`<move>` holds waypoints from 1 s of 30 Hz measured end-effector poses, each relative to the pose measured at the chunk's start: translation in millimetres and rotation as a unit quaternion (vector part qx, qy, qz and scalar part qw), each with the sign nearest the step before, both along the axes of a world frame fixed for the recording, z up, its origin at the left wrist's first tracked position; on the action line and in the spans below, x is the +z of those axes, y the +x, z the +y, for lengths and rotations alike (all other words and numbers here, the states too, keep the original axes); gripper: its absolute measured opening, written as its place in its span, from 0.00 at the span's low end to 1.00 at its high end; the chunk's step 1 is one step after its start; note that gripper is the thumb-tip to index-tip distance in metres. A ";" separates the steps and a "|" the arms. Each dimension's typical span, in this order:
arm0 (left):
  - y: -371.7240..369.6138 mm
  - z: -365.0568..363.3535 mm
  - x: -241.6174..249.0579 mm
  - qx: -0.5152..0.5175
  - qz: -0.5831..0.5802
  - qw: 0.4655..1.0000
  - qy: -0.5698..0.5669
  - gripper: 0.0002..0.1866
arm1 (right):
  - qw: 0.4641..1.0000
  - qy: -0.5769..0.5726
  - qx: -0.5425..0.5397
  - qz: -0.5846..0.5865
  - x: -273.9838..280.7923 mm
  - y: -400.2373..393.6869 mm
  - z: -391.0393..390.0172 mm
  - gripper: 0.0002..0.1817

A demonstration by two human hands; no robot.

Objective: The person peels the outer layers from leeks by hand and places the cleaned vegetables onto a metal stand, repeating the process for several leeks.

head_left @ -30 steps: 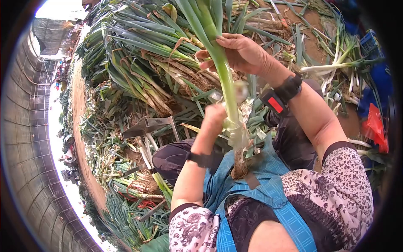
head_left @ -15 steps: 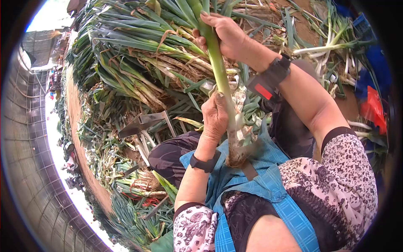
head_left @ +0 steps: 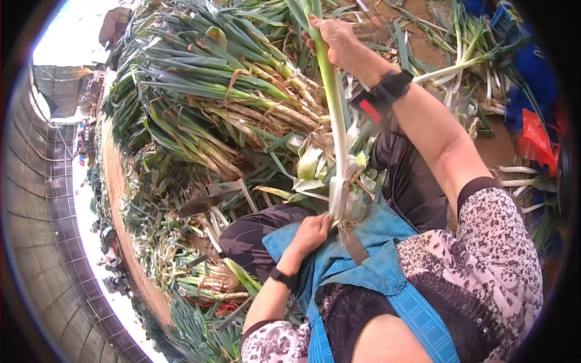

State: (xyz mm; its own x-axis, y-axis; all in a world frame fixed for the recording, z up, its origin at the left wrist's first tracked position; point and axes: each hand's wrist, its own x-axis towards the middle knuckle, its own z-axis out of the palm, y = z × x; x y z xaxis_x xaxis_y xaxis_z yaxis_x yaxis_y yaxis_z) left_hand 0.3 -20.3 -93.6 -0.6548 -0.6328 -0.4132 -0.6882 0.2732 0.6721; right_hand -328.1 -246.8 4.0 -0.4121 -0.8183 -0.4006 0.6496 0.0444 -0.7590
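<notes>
A long leek [head_left: 334, 121] slants down in front of me, green at the top, with a white shank and a rooty end above my apron. My right hand [head_left: 333, 42] is wrapped around its upper green part. At the bottom, my left hand [head_left: 313, 233] is closed with its fingertips against the white base beside the roots; exactly what they pinch there is partly hidden. Peeled outer leaves [head_left: 310, 164] lie behind and left of the shank. A flat metal piece [head_left: 355, 248] shows at the apron just below the roots.
A big heap of unpeeled leeks [head_left: 212, 78] lies ahead and left. Whitened leeks [head_left: 460, 69] lie on the ground at right, near a red plastic bag [head_left: 537, 145] and a blue crate [head_left: 505, 24]. A metal frame [head_left: 212, 198] stands by my left knee.
My left hand has slid down from mid-shank to the root end. The shank now shows whiter, with loose leaf away from it. My right hand has shifted slightly up and right.
</notes>
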 end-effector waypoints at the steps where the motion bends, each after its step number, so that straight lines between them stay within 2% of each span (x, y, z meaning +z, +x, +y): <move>1: 2.6 0.0 -1.6 0.118 -0.010 0.992 0.040 0.12 | 0.998 -0.051 0.015 -0.021 -15.3 -9.3 -10.7 0.15; 2: -1.5 -11.3 14.6 0.107 -0.067 0.992 -0.024 0.11 | 0.997 -0.069 0.032 -0.014 -23.0 -13.2 -11.6 0.13; 4: 6.5 -42.6 13.3 0.105 0.017 0.978 -0.178 0.16 | 0.989 -0.120 0.083 -0.002 -24.8 -8.6 -19.8 0.11; 6: -31.0 -72.7 52.1 0.230 0.127 0.947 -0.183 0.23 | 0.994 -0.092 0.047 -0.036 -13.7 3.2 -8.5 0.23; 8: -68.8 -90.5 83.3 0.130 0.161 0.928 -0.309 0.30 | 0.995 -0.100 0.024 -0.007 -14.7 15.8 -0.4 0.23; 10: -88.7 -92.5 74.9 0.089 0.083 0.914 -0.387 0.34 | 0.994 -0.108 0.008 0.030 -17.0 23.0 1.8 0.18; 11: -87.2 -94.1 59.6 0.057 0.063 0.918 -0.387 0.36 | 0.992 -0.115 -0.001 0.049 -16.4 24.5 0.9 0.16; 12: -84.1 -96.4 48.8 0.015 0.033 0.917 -0.398 0.36 | 0.992 -0.114 0.000 0.052 -18.1 20.6 -4.4 0.23; 14: -81.6 -100.3 35.3 -0.031 -0.013 0.873 -0.487 0.24 | 0.992 -0.108 0.003 0.062 -21.7 8.1 -15.5 0.38; 17: -81.1 -105.6 26.0 -0.095 -0.065 0.881 -0.458 0.13 | 0.982 -0.162 -0.040 0.088 -33.8 0.9 -24.3 0.28; 18: -79.0 -104.9 26.9 -0.104 -0.058 0.883 -0.455 0.11 | 0.977 -0.177 -0.055 0.100 -37.4 -2.5 -26.7 0.25; 19: -77.0 -104.3 27.8 -0.113 -0.050 0.884 -0.452 0.09 | 0.973 -0.151 -0.116 0.131 -45.4 -4.1 -32.7 0.16; 20: -75.3 -102.8 28.5 -0.123 -0.041 0.885 -0.447 0.09 | 0.968 -0.158 -0.127 0.147 -52.5 -17.3 -41.0 0.13; 21: -66.1 -98.3 19.0 -0.114 0.016 0.872 -0.476 0.09 | 0.962 -0.165 -0.140 0.165 -57.8 -34.7 -46.7 0.11; 22: -52.5 -85.5 15.3 -0.126 0.048 0.892 -0.432 0.09 | 0.956 -0.172 -0.152 0.184 -65.2 -47.7 -50.0 0.08; 24: -35.5 -61.9 19.4 -0.103 0.026 0.953 -0.283 0.09 | 0.965 -0.148 -0.158 0.148 -63.9 -53.8 -45.4 0.07; 28: -20.7 -37.6 41.7 -0.058 0.106 0.981 -0.150 0.08 | 0.967 -0.139 -0.169 0.129 -73.3 -60.7 -41.6 0.07; 30: -25.5 -36.2 81.9 -0.016 0.136 0.987 -0.082 0.09 | 0.970 -0.132 -0.171 0.113 -84.3 -64.6 -38.1 0.07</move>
